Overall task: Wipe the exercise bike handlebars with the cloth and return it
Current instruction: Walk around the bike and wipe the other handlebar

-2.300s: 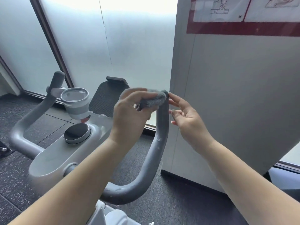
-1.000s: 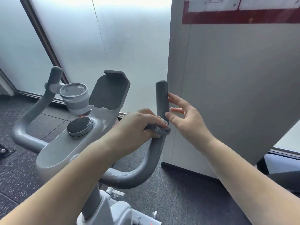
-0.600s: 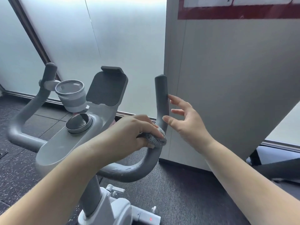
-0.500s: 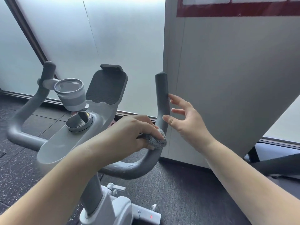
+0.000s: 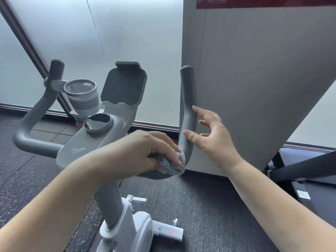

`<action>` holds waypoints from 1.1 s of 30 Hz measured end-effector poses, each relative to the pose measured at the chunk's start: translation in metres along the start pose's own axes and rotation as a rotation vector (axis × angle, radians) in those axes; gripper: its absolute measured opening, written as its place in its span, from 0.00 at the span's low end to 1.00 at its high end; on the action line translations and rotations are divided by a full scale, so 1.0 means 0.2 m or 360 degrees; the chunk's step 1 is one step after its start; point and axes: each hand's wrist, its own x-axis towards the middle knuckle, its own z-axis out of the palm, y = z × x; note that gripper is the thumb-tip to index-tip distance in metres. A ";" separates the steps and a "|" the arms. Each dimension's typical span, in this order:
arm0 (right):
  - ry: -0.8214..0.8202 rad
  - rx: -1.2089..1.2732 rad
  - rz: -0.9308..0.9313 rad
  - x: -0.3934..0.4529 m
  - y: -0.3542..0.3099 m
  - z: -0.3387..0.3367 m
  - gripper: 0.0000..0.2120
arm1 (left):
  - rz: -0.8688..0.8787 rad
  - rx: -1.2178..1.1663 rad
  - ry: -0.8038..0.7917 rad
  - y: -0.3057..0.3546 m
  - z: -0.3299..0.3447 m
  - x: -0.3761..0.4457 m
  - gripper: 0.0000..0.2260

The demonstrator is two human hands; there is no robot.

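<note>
At frame centre the left hand [image 5: 138,151] curls round a bunched grey fluffy cloth [image 5: 171,163], pressing it against the lower bend of the dark grey curved handlebar [image 5: 187,106]. Just right, the right hand [image 5: 212,140] holds nothing, fingers loosely spread, thumb and fingertip touching the bar's upright part before a grey panel [image 5: 254,88].

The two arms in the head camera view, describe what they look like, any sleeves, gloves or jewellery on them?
Both arms are bare from the frame edge to the fingertips: no sleeves show, no gloves, no watch, bracelet or rings. The left hand and right hand have short, plain nails with no visible polish.
</note>
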 end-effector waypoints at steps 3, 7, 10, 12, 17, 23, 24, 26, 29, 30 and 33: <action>-0.0012 -0.0084 -0.0010 -0.01 0.00 0.00 0.30 | -0.0018 -0.0015 0.0000 0.00 -0.01 -0.03 0.22; -0.0021 -0.0185 -0.0018 -0.03 0.01 0.03 0.31 | -0.0093 -0.0044 -0.0037 0.01 0.00 -0.06 0.18; -0.0031 -0.0220 -0.0009 -0.06 0.01 0.04 0.31 | -0.0092 -0.0078 0.0040 0.02 0.04 -0.08 0.15; -0.0044 -0.0243 0.0007 -0.09 0.01 0.04 0.31 | -0.0111 -0.0083 0.0148 0.02 0.07 -0.09 0.14; -0.0063 -0.0263 -0.0008 -0.16 0.00 0.04 0.32 | -0.0203 -0.0144 0.0257 0.03 0.06 -0.12 0.13; -0.0010 -0.0434 -0.0047 -0.22 -0.04 0.08 0.32 | -0.0202 0.0006 0.0168 0.00 -0.01 -0.20 0.13; -0.0001 -0.0456 -0.0039 -0.22 -0.05 0.09 0.32 | -0.0200 0.0033 0.0152 0.00 -0.02 -0.21 0.13; 0.0015 -0.0476 -0.0010 -0.22 -0.06 0.11 0.33 | -0.0205 0.0075 0.0130 -0.02 -0.05 -0.24 0.12; 0.0050 -0.0516 0.0009 -0.23 -0.07 0.13 0.34 | -0.0252 0.0110 0.0122 -0.07 -0.11 -0.29 0.13; 0.0064 -0.0524 0.0011 -0.23 -0.07 0.15 0.34 | -0.0265 0.0119 0.0126 -0.10 -0.13 -0.31 0.13; 0.0085 -0.0518 0.0026 -0.23 -0.07 0.16 0.34 | -0.0302 0.0163 0.0140 -0.17 -0.18 -0.35 0.13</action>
